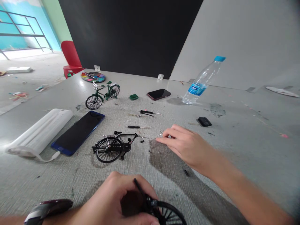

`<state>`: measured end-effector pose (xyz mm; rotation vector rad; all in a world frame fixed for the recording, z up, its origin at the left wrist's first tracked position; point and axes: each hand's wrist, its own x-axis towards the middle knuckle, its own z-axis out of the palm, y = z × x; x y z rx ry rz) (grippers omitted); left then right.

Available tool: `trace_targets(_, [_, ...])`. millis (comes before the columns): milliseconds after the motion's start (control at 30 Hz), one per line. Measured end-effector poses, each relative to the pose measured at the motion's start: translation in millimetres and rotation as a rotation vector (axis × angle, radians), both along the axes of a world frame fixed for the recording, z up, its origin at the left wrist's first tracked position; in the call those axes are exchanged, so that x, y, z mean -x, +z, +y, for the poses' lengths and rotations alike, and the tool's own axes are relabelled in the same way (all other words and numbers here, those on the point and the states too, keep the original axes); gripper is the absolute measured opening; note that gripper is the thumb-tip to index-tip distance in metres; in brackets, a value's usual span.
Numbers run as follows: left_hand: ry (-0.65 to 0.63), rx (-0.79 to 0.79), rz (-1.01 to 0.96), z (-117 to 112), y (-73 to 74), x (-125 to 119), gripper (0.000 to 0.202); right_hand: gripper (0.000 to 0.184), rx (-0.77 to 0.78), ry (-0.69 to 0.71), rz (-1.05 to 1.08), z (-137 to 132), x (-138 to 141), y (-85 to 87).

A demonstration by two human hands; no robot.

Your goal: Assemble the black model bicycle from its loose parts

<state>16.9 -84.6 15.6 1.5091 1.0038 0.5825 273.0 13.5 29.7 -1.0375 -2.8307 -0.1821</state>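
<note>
My left hand (118,200) is closed around a small black spoked wheel with a fork piece (164,212) near the bottom edge. My right hand (185,145) reaches over the table with fingers curled, pinching at tiny metal parts (161,133); what it holds is too small to name. A half-built black model bicycle (112,148), with one wheel fitted, lies just left of that hand. A complete green model bicycle (102,93) stands farther back. Small screwdrivers (138,127) (148,112) lie between them.
A blue phone (78,131) lies on a cable beside a white power bank (39,131). A second phone (158,93), a green box (133,97), a water bottle (201,82), a black block (204,121) and a colour palette (93,77) sit farther back. A red chair (70,59) stands beyond the table.
</note>
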Motion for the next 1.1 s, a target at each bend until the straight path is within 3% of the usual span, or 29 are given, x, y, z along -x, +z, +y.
trace_targets(367, [-0.021,0.065,-0.015,-0.5,-0.6,1.2,0.043,0.027,0.012,-0.034,0.033,3.3,-2.8,-6.0])
trace_targets(667, [-0.013,0.196,-0.155,3.0,-11.2,-0.5,0.042,0.013,-0.001,-0.145,0.552,-1.6,12.8,-1.8])
trace_targets(933, [0.154,0.196,-0.270,7.8,-6.9,-1.8,0.035,0.005,0.005,-0.190,0.749,-7.8,20.8,-0.7])
trace_targets(1100, [0.415,0.018,-0.308,20.9,-3.8,2.3,0.031,0.003,0.009,-0.198,0.859,-13.8,21.9,4.7])
